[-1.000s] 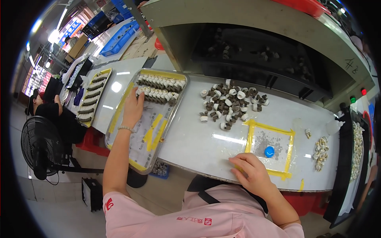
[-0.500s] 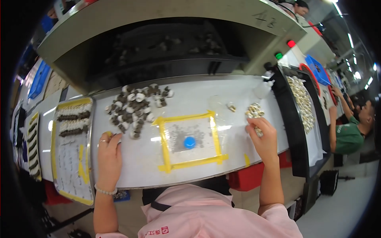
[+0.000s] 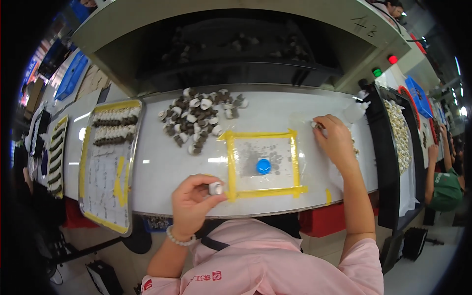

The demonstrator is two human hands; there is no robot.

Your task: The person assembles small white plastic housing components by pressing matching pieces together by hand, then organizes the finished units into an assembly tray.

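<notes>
white-and-brown parts (image 3: 200, 113) lie heaped on the pale table (image 3: 160, 169), with more in rows in the shallow tray (image 3: 101, 182) to the left, and a yellow-taped square (image 3: 265, 191) lies nearer the person. well apart from each other, the left hand (image 3: 193, 204) pinches a white piece (image 3: 216, 188) just beside the square and the right hand (image 3: 339, 141) pinches a smaller piece (image 3: 318, 126), perhaps metal, though blur hides its shape.

Left on the bench (image 3: 155, 182) I see the tray (image 3: 101, 182), rows (image 3: 115, 128) in its far end; rightward, before the cabinet (image 3: 361, 42), the pile (image 3: 196, 118); then the cap (image 3: 264, 166) on the taped square (image 3: 230, 167); farther right, the bin (image 3: 382, 162), a bottle (image 3: 355, 112) near it.
</notes>
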